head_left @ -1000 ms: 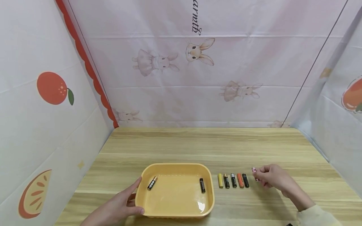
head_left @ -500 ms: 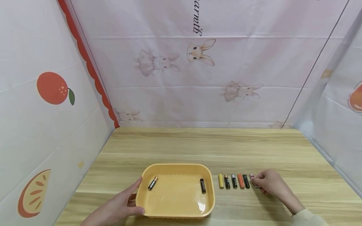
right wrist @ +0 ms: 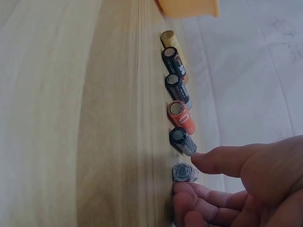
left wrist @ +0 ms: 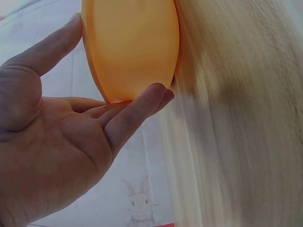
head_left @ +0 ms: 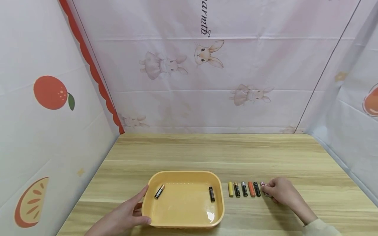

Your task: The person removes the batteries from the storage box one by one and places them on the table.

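Note:
A yellow plastic tray point(head_left: 183, 223) sits on the table with two dark batteries inside, one battery point(head_left: 159, 191) at its left and another battery point(head_left: 211, 194) at its right. My left hand point(head_left: 124, 209) grips the tray's left end, thumb and fingers spread across it; the left wrist view shows this hand point(left wrist: 71, 127) against the tray wall point(left wrist: 132, 47). At the right end of a row of batteries, my right hand point(head_left: 282, 191) holds a pink battery point(head_left: 262, 184) between thumb and fingers. In the right wrist view that battery point(right wrist: 183, 172) lies against the table, partly hidden by the fingers point(right wrist: 184, 198).
Left of the pink battery, several batteries lie side by side: a yellow one point(head_left: 230, 189), dark ones such as this black battery point(head_left: 257, 189), and an orange one point(head_left: 251, 189). The wooden table point(head_left: 192, 150) meets printed cloth walls point(head_left: 177, 108) at the back and sides.
My right hand has moved left and down with the pink battery, bringing it beside the black battery at the row's end. My left hand and the tray have stayed in place.

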`<state>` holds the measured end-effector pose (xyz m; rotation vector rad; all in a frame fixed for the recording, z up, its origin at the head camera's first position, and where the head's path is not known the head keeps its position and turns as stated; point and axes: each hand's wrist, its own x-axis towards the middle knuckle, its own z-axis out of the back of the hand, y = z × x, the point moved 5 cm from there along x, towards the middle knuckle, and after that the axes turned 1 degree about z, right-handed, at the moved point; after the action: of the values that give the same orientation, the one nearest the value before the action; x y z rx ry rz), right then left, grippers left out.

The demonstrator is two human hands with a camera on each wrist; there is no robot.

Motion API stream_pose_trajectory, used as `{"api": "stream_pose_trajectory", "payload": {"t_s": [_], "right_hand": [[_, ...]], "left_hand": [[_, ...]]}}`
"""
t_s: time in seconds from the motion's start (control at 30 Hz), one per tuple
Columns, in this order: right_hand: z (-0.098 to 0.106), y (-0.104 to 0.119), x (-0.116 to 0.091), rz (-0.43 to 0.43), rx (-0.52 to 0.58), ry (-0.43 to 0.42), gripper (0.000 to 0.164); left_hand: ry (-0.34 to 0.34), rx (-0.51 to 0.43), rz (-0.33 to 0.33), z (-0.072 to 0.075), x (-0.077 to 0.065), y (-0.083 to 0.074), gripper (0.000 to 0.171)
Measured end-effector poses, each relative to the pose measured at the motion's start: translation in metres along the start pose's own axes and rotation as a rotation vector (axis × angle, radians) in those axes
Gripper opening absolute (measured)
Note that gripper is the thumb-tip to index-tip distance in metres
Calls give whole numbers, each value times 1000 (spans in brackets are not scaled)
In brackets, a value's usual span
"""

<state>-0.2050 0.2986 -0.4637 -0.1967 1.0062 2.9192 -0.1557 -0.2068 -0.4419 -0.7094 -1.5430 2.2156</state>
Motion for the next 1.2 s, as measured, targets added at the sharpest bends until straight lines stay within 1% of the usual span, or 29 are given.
{"api": "stream_pose_trajectory", "payload": {"t_s": [0.17,0.33,0.57,0.67,0.77,0.83,0.93,1.0,1.07,1.13,1.2], "right_hand": [[0,2,-1,-10,-26,5,41],[2,4,-2,-13,-54,3,45],[8,6,-2,3,-91,16,52],[13,12,-3,9,-123,-8,49],[20,28,-3,47,-116,-31,39],[24,45,-3,69,-46,-16,33],[26,76,-4,118,136,55,34],[24,97,-3,129,275,127,35],[20,119,-1,140,377,197,37],[14,139,2,147,448,260,40],[3,158,4,159,521,332,44]], "left_hand": [[3,-12,11,0,0,0,109],[11,-23,5,2,1,-1,109],[11,-24,12,2,1,-2,110],[12,-34,17,2,1,-4,110],[9,-31,24,2,1,-4,110],[8,-24,21,2,1,-5,110],[9,-16,11,3,1,-5,110],[9,-11,5,3,1,-6,110],[9,-14,7,3,1,-5,110],[6,-16,10,2,1,-5,110],[5,-16,14,2,1,-5,110]]}}
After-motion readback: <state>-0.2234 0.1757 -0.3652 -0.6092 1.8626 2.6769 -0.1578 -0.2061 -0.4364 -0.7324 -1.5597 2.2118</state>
